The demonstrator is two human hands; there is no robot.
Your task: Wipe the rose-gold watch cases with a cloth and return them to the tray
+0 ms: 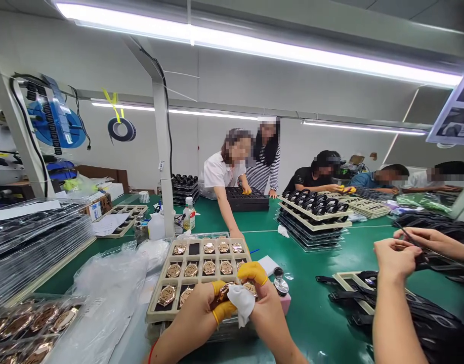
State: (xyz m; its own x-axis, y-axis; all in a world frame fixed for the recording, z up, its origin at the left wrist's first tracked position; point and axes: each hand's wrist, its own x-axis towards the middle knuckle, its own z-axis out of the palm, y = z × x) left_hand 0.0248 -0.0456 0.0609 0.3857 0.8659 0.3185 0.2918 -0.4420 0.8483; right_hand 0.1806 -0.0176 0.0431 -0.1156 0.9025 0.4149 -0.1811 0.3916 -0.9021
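One rose-gold watch case [224, 292] is being held over the near part of a cream compartmented tray [156, 317], where it is being grasped by the left hand [201, 306] with yellow finger cots [224, 311] on. A white cloth [244, 303] is being pinched by the right hand [267, 303], which is also being covered at the fingertips in yellow, and part of the case is being hidden by it. In the tray, more rose-gold cases [209, 267] are being kept on dark pads, and a bare pad [194, 248] is being shown in the back row, second from the left.

Behind the tray, an arm [227, 210] is being held out toward its far edge by a co-worker in a white shirt [214, 172], whose other hand is being held over a black tray [250, 203]. Just beyond the right hand, a metal-topped dispenser [281, 283] is being placed beside a pink block [287, 303]. To the left, clear plastic bags [110, 283] are being spread next to further rose-gold cases in clear trays [44, 318].

Farther right, a dark strap is being handled by another person's hands [396, 253], above a heap of black straps [417, 313]. Across the green table [292, 273], stacked trays [311, 227] are being topped with black-strapped watches [315, 202].
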